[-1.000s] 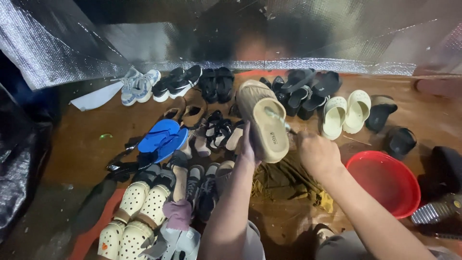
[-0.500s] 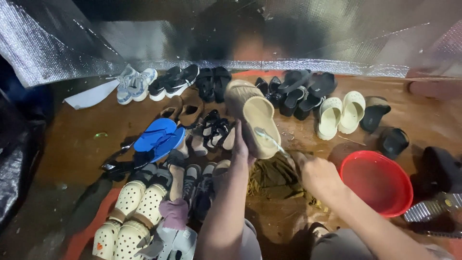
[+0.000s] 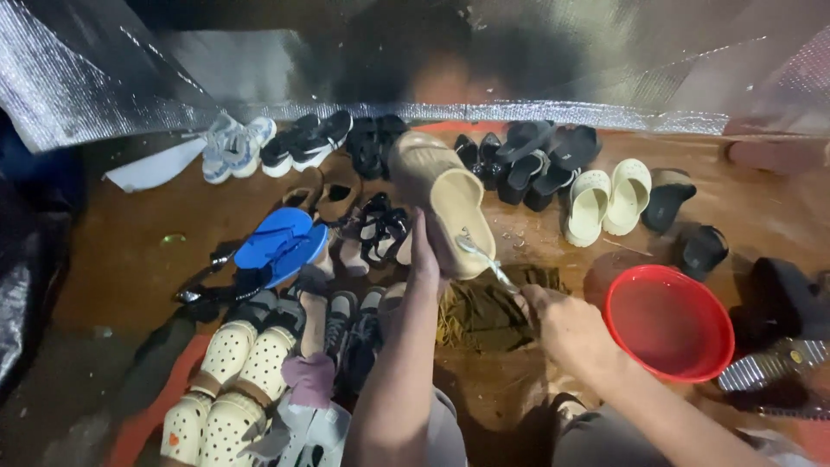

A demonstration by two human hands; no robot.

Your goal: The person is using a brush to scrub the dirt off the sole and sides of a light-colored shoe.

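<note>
Gripping a beige slide sandal (image 3: 450, 203) upright, left hand (image 3: 425, 255) has its fingers wrapped on the edge. Right hand (image 3: 562, 324), fingers closed on a thin brush (image 3: 486, 259), touches the sole.

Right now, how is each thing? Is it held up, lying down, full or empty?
Beige slipper: held up, sole facing the camera.
Left hand: gripping the slipper.
Right hand: holding a toothbrush, bristles on the sole.
Red basin: on the floor, contents unclear.
Blue flip-flops: lying stacked.
</note>
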